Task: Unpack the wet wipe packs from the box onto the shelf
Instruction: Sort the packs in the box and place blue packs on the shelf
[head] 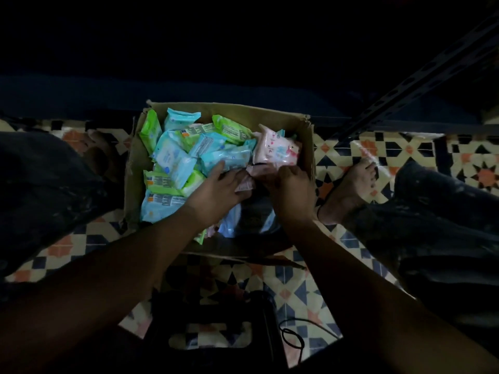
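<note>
In the middle of the frame, the cardboard box (306, 147) on the tiled floor (294, 287) is full of wet wipe packs (175, 157), and the left hand (218, 188) and right hand (293, 186) both grip a pink pack (247, 183) inside it.

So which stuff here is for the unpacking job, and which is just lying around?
For the job:
cardboard box
wet wipe packs
pink pack
left hand and right hand, both down in the box

Just lying about:
patterned floor
black cable
dark metal shelf post
</note>
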